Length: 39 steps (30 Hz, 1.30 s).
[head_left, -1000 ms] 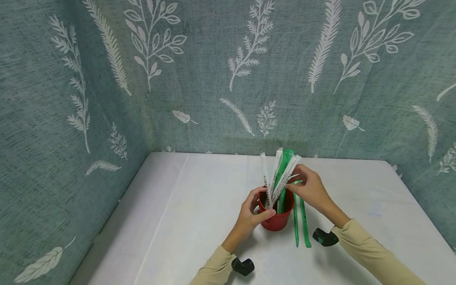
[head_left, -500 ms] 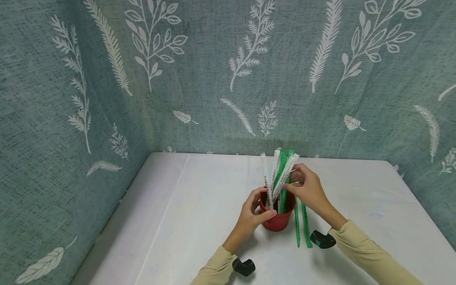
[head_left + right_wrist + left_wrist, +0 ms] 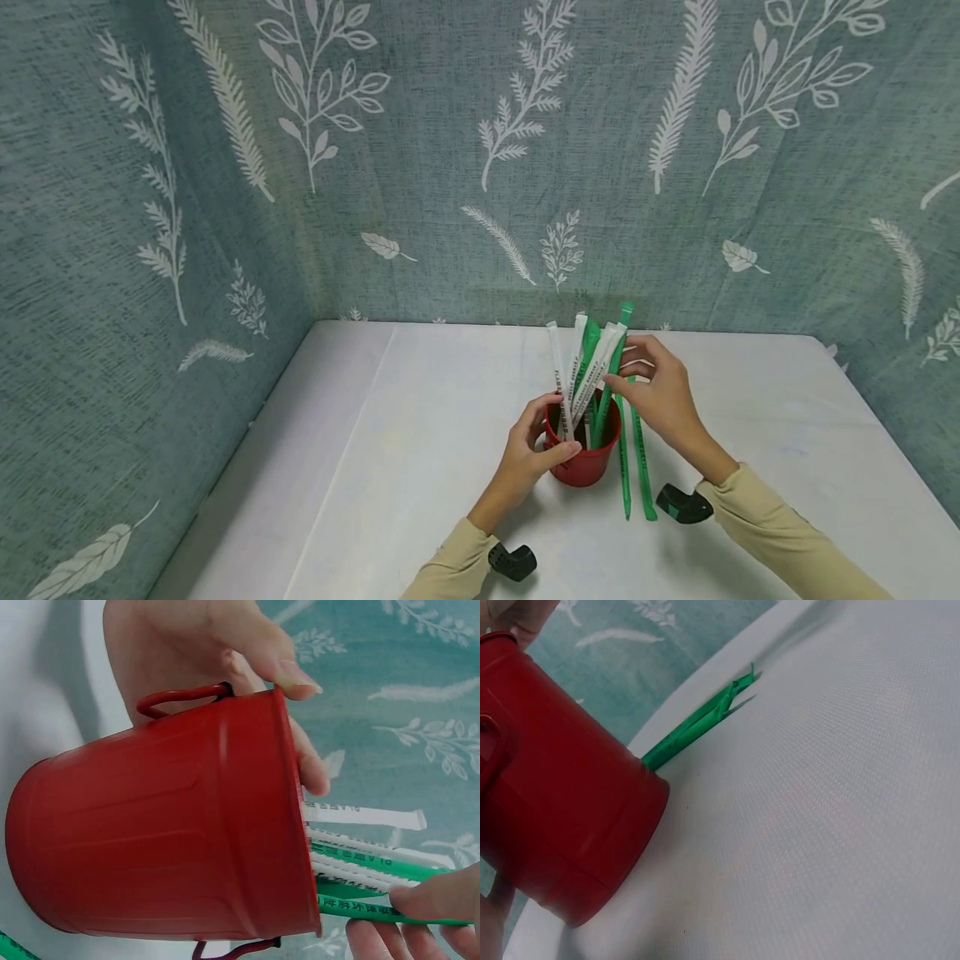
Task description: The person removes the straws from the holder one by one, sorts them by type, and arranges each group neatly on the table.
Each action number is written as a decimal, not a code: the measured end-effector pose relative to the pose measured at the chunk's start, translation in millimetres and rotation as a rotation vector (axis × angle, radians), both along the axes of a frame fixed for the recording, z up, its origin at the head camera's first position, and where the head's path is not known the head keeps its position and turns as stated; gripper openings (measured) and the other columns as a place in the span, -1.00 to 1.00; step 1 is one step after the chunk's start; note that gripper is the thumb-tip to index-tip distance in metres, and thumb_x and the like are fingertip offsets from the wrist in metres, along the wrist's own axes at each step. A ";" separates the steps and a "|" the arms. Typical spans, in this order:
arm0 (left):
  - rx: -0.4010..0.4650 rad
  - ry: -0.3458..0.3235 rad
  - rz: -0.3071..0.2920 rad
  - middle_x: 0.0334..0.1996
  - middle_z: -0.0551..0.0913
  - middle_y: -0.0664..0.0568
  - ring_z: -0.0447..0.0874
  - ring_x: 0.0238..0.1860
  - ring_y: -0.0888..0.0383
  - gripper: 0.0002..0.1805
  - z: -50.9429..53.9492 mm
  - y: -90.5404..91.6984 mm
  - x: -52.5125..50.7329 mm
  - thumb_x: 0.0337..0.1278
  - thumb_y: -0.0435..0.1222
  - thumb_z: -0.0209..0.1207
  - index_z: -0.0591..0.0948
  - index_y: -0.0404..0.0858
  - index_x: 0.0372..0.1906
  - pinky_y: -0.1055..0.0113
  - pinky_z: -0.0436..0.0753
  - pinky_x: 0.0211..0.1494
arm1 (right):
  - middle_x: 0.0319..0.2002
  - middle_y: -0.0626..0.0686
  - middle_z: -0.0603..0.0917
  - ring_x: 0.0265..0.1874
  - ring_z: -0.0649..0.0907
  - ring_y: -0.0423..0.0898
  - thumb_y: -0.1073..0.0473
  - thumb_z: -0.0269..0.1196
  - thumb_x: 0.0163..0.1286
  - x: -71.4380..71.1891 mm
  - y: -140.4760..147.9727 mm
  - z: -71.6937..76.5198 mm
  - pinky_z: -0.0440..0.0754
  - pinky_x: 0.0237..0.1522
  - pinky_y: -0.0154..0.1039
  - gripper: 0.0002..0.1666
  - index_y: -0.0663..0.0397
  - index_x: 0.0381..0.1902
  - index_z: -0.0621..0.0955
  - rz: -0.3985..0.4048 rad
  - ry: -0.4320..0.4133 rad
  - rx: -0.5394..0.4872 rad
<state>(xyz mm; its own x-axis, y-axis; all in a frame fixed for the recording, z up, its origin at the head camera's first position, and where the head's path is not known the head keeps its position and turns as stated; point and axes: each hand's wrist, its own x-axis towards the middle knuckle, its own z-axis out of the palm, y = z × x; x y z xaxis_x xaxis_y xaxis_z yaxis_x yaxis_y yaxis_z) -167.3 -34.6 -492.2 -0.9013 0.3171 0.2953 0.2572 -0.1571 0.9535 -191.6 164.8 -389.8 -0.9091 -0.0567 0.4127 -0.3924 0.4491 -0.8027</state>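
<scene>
A red bucket (image 3: 581, 468) stands on the table with several white straws (image 3: 557, 358) and green straws (image 3: 626, 313) leaning upright in it. My left hand (image 3: 528, 446) grips the bucket's rim from the left, thumb in front. At the right side of the rim, my right hand (image 3: 663, 396) pinches a green straw; in the right wrist view its thumb and fingers (image 3: 442, 896) hold that green straw (image 3: 360, 907) just beyond the rim. The left wrist view shows the bucket's side (image 3: 570, 787), its contents hidden.
Two green straws (image 3: 642, 475) lie on the white table (image 3: 420, 467) just right of the bucket, close to my right wrist. Patterned green cloth (image 3: 420, 150) hangs behind the table and along its left side.
The right hand has shifted slightly right, and a green straw beside the white ones now stands higher and leans right. The left hand and bucket have stayed in place.
</scene>
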 end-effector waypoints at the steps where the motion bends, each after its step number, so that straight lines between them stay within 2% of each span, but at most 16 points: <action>1: 0.000 -0.003 -0.003 0.25 0.39 0.07 0.37 0.22 0.06 -0.35 0.0 0.3 0.0 0.09 -0.14 0.27 0.31 0.02 0.30 0.03 0.37 0.16 | -0.26 0.17 0.62 -0.37 0.65 -0.14 0.42 0.37 0.09 0.2 0.4 0.9 0.56 -0.31 -0.46 -0.45 0.26 0.06 0.46 -0.004 0.015 -0.004; 6: -0.006 -0.026 -0.023 0.27 0.37 0.02 0.36 0.23 0.05 -0.34 5.0 0.0 1.6 0.11 -0.19 0.26 0.29 -0.04 0.32 0.06 0.36 0.18 | -0.25 0.24 0.61 -0.39 0.63 -0.25 0.43 0.38 0.08 0.0 3.5 4.3 0.55 -0.32 -0.49 -0.38 0.32 0.10 0.41 -0.023 0.059 -0.028; 13: -0.015 -0.041 -0.041 0.28 0.34 -0.10 0.34 0.23 0.00 -0.32 31.6 -4.1 14.2 0.12 -0.27 0.24 0.24 -0.28 0.33 0.04 0.33 0.19 | -0.28 0.36 0.60 -0.39 0.65 -0.12 0.54 0.31 0.09 20.3 -6.0 38.6 0.57 -0.37 -0.47 -0.39 0.47 0.09 0.33 -0.022 0.064 -0.079; 17: -0.008 -0.032 -0.042 0.28 0.34 -0.12 0.34 0.23 -0.01 -0.32 32.4 -3.9 14.2 0.12 -0.29 0.24 0.24 -0.30 0.32 0.01 0.33 0.19 | -0.25 0.33 0.60 -0.39 0.64 -0.25 0.54 0.31 0.09 13.0 2.2 30.9 0.59 -0.40 -0.44 -0.38 0.44 0.10 0.33 -0.005 0.090 -0.132; 22: 0.003 -0.026 -0.039 0.27 0.35 -0.18 0.35 0.23 -0.04 -0.32 31.4 -4.3 13.8 0.11 -0.31 0.24 0.24 -0.32 0.32 0.00 0.33 0.20 | -0.22 0.29 0.58 -0.39 0.65 -0.29 0.51 0.31 0.11 5.7 9.0 24.5 0.63 -0.44 -0.33 -0.35 0.37 0.14 0.32 0.025 0.100 -0.211; 27: 0.008 -0.017 -0.034 0.25 0.36 -0.22 0.35 0.21 -0.08 -0.31 30.8 -4.6 13.6 0.10 -0.33 0.24 0.23 -0.36 0.31 0.01 0.34 0.18 | -0.21 0.29 0.54 -0.38 0.66 -0.25 0.55 0.28 0.12 6.4 11.2 29.3 0.64 -0.47 -0.25 -0.37 0.38 0.14 0.31 0.037 0.134 -0.259; 33: 0.003 -0.020 -0.038 0.24 0.36 -0.21 0.36 0.17 -0.06 -0.29 31.6 -4.3 12.7 0.10 -0.34 0.24 0.21 -0.40 0.33 0.07 0.37 0.14 | -0.22 0.26 0.56 -0.36 0.67 -0.26 0.53 0.28 0.13 8.7 13.8 37.8 0.64 -0.46 -0.25 -0.40 0.34 0.12 0.33 -0.007 0.145 -0.267; 39: 0.010 -0.017 -0.038 0.24 0.35 -0.24 0.35 0.19 -0.08 -0.30 32.2 -3.5 13.6 0.09 -0.35 0.24 0.22 -0.39 0.32 0.00 0.33 0.19 | -0.22 0.24 0.57 -0.36 0.68 -0.25 0.53 0.28 0.13 11.1 17.9 44.0 0.64 -0.45 -0.26 -0.41 0.33 0.12 0.34 -0.026 0.154 -0.274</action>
